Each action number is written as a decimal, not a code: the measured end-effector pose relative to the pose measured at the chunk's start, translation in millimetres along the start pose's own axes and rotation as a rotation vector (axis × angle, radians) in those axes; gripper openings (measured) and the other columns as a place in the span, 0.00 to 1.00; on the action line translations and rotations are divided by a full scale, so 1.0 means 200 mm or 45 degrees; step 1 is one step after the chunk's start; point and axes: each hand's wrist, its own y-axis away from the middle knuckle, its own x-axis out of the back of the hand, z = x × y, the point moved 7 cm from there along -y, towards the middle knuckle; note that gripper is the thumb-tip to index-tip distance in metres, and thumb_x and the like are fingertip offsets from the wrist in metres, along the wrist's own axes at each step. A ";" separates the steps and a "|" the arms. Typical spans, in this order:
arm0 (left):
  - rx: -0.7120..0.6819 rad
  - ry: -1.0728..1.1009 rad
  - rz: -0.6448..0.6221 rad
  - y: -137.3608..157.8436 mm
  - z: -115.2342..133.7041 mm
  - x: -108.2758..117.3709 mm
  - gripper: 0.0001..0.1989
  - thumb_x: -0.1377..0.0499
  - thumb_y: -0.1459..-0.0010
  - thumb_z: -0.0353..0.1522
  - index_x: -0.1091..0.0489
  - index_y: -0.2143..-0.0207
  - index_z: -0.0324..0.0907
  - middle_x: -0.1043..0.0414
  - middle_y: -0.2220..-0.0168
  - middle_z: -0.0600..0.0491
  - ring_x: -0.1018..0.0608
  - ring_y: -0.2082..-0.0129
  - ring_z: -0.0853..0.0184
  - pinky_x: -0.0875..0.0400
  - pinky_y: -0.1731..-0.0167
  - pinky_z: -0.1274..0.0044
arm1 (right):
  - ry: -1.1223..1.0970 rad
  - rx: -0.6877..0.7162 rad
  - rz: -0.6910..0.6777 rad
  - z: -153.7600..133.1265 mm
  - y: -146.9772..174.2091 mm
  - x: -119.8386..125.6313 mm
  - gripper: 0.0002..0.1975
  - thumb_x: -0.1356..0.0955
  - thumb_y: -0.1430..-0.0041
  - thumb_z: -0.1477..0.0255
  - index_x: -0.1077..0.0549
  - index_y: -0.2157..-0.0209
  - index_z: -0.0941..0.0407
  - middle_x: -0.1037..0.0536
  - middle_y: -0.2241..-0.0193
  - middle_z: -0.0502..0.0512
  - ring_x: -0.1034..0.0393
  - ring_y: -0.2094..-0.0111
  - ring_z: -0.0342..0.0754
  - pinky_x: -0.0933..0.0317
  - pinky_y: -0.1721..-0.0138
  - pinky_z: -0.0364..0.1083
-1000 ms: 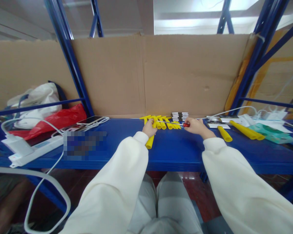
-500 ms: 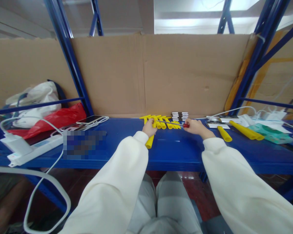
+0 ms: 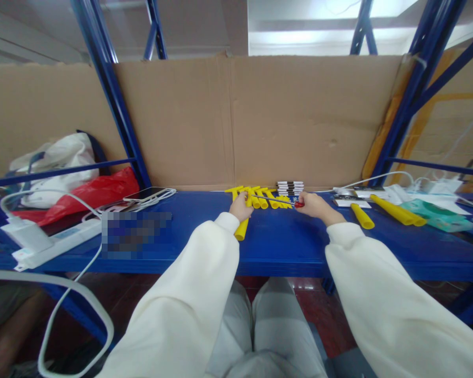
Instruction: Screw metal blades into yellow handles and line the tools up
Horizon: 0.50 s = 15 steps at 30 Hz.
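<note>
My right hand [image 3: 311,205] is closed round the red handle of a screwdriver [image 3: 278,199]. The long metal shaft points left, and its tip ends close to my left hand [image 3: 241,206]. That left hand is closed on a yellow T-shaped plastic piece [image 3: 242,230], whose hollow tube end sticks out below the fingers. Exactly where the screwdriver tip meets the piece is hidden by the fingers. Several more yellow pieces [image 3: 264,202] lie in a row just behind the shaft.
Behind my right hand is a stack of small white-and-black items [image 3: 290,188]. At the right, yellow tubes [image 3: 361,216] lie near a green plastic packet [image 3: 437,216]. A power strip [image 3: 59,244] and a phone [image 3: 147,193] are at the left. Cardboard [image 3: 260,121] walls the back.
Almost nothing differs. The screwdriver and my right hand have shifted very slightly; my left hand stays on the yellow piece.
</note>
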 end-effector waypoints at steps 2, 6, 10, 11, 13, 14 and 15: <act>-0.005 0.002 0.005 0.00 0.00 0.00 0.29 0.40 0.44 0.22 0.37 0.39 0.40 0.31 0.40 0.41 0.19 0.72 0.69 0.24 0.77 0.80 | 0.012 0.006 0.005 -0.01 0.00 0.01 0.05 0.33 0.48 0.71 0.27 0.67 0.53 0.19 0.68 0.57 0.27 0.67 0.52 0.43 0.66 0.46; 0.005 0.000 0.017 0.01 0.00 0.01 0.29 0.40 0.44 0.22 0.36 0.39 0.41 0.30 0.41 0.43 0.18 0.73 0.70 0.24 0.76 0.81 | 0.012 0.049 0.054 -0.03 0.01 0.03 0.05 0.34 0.47 0.70 0.27 0.69 0.54 0.19 0.66 0.57 0.27 0.64 0.53 0.43 0.62 0.47; -0.008 0.015 0.026 0.00 0.00 0.01 0.30 0.38 0.46 0.22 0.35 0.40 0.41 0.30 0.41 0.42 0.19 0.74 0.70 0.24 0.76 0.79 | 0.021 0.057 0.086 -0.02 0.01 0.03 0.03 0.33 0.49 0.70 0.29 0.73 0.54 0.20 0.65 0.57 0.28 0.65 0.51 0.44 0.66 0.45; -0.011 0.021 0.028 0.00 0.00 0.01 0.30 0.37 0.46 0.22 0.35 0.40 0.41 0.30 0.41 0.42 0.19 0.75 0.70 0.24 0.76 0.79 | 0.014 0.045 0.075 -0.02 0.01 0.03 0.02 0.33 0.49 0.71 0.29 0.73 0.54 0.20 0.66 0.57 0.28 0.66 0.51 0.44 0.67 0.45; -0.015 0.026 0.025 0.00 0.00 0.01 0.29 0.37 0.46 0.22 0.34 0.41 0.41 0.30 0.42 0.42 0.19 0.75 0.70 0.24 0.77 0.79 | -0.022 0.019 0.045 -0.01 0.00 0.02 0.02 0.32 0.51 0.73 0.30 0.72 0.53 0.21 0.69 0.55 0.29 0.69 0.50 0.45 0.69 0.44; -0.016 0.022 0.023 0.00 0.00 0.01 0.29 0.38 0.46 0.22 0.34 0.41 0.41 0.30 0.42 0.42 0.19 0.74 0.70 0.24 0.77 0.79 | -0.043 0.013 0.025 -0.01 0.00 0.01 0.03 0.32 0.51 0.74 0.30 0.71 0.53 0.21 0.71 0.55 0.29 0.70 0.50 0.44 0.70 0.44; -0.013 0.015 0.021 0.00 0.00 0.01 0.29 0.38 0.46 0.22 0.34 0.41 0.41 0.30 0.41 0.42 0.18 0.73 0.69 0.25 0.77 0.80 | -0.060 0.011 0.004 -0.01 0.01 0.00 0.04 0.32 0.51 0.74 0.30 0.71 0.53 0.21 0.72 0.55 0.29 0.70 0.50 0.44 0.70 0.44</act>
